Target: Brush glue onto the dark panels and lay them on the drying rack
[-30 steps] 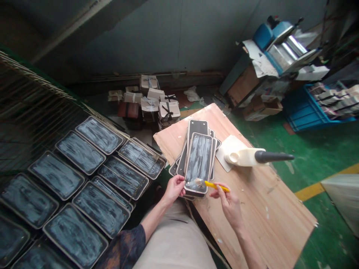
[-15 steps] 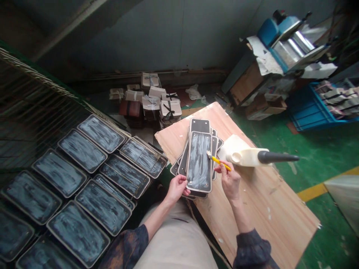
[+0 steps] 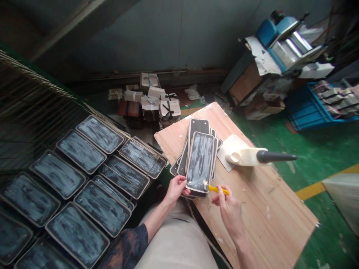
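Brush (image 3: 212, 188) on a white-streaked panel (image 3: 200, 158)
Right hand (image 3: 230, 210) grips the brush at the near right corner; left hand (image 3: 176, 188) pinches the near left corner.

a yellow stripe (image 3: 311, 191) crosses the green floor (image 3: 331, 157) before a dim grey wall (image 3: 157, 37).

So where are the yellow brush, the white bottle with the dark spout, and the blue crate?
Yellow brush (image 3: 213, 188): head view, on its handle.
White bottle (image 3: 247, 157): head view, on its pale body.
Blue crate (image 3: 304, 112): head view, on its side wall.
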Demonstrator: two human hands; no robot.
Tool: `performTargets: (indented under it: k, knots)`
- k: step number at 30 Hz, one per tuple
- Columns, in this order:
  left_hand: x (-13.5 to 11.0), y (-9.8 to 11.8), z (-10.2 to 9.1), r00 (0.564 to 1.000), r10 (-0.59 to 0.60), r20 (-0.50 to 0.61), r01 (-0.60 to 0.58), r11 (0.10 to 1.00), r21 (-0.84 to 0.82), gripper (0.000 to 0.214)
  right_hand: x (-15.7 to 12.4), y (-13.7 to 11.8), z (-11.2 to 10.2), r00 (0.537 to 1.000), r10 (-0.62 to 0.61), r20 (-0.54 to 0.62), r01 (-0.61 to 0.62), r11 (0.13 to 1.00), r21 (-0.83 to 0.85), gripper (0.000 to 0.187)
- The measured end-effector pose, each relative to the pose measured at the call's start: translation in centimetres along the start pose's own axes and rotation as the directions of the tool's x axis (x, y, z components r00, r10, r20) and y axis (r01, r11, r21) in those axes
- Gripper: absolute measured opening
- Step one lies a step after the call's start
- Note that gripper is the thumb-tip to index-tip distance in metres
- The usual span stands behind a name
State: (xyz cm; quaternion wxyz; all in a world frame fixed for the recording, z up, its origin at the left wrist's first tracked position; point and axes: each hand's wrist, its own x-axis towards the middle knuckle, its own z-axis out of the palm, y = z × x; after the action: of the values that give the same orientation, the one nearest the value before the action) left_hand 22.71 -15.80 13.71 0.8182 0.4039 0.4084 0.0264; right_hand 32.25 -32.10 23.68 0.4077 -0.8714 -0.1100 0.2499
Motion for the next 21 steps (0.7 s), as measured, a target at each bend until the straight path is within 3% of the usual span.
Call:
performTargets:
  k: [3,6,10,15,18,21]
  knots:
    - [0.1,0.1,-0.1,1.0,0.003,0.005,-0.003,1.0,0.017,0.032,-0.3,-0.9,0.4,0.997,0.029,0.077,-0.038,0.991,0.125,0.036]
    - [0.0,0.4,-0.1,1.0,0.018,0.023,-0.019,0.998,0.055,0.033,0.1,-2.0,0.6,0.997,0.002,0.079,-0.022,0.97,0.244,0.035]
    - [0.0,0.7,0.0,0.999,0.034,0.037,-0.038,0.995,0.091,0.035,2.9,-3.0,0.8,0.991,-0.116,-0.059,0.129,0.941,0.312,0.035]
    - [0.0,0.8,0.0,0.998,0.034,0.061,-0.04,0.993,0.108,0.038,7.7,-2.7,1.9,0.944,-0.28,-0.174,0.318,0.912,0.258,0.036]
    - [0.0,0.9,0.0,0.997,0.03,0.068,-0.036,0.994,0.103,0.04,7.4,-1.7,2.4,0.955,-0.26,-0.141,0.284,0.939,0.192,0.036]
    - [-0.1,0.9,0.0,0.996,0.027,0.082,-0.034,0.995,0.089,0.042,4.8,-1.0,1.8,0.989,-0.142,-0.053,0.149,0.971,0.187,0.036]
